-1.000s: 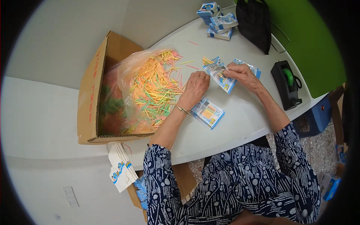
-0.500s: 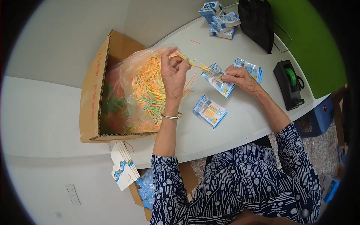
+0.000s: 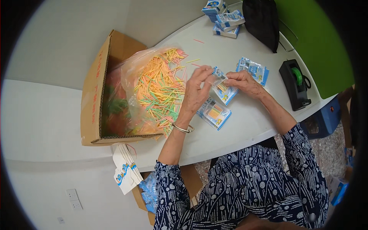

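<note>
My left hand (image 3: 196,91) and my right hand (image 3: 244,82) meet over a small clear packet with a blue and white edge (image 3: 223,90), both gripping it above the white table (image 3: 245,126). Coloured thin sticks show inside the packet. A second filled packet (image 3: 214,113) lies on the table just below my left hand. A third packet (image 3: 253,70) lies beyond my right hand. Left of my left hand, a clear plastic bag of loose coloured sticks (image 3: 159,90) spills out of an open cardboard box (image 3: 94,96).
A black tape dispenser with green tape (image 3: 296,84) stands at the right. A black bag (image 3: 262,21) and a pile of blue and white boxes (image 3: 224,17) sit at the far edge. A stack of white packets (image 3: 124,172) hangs off the near table edge. Green wall at right.
My left hand went from the table up to the stick pile, then came back right to the packet held by my right hand. The right hand stayed in place.
</note>
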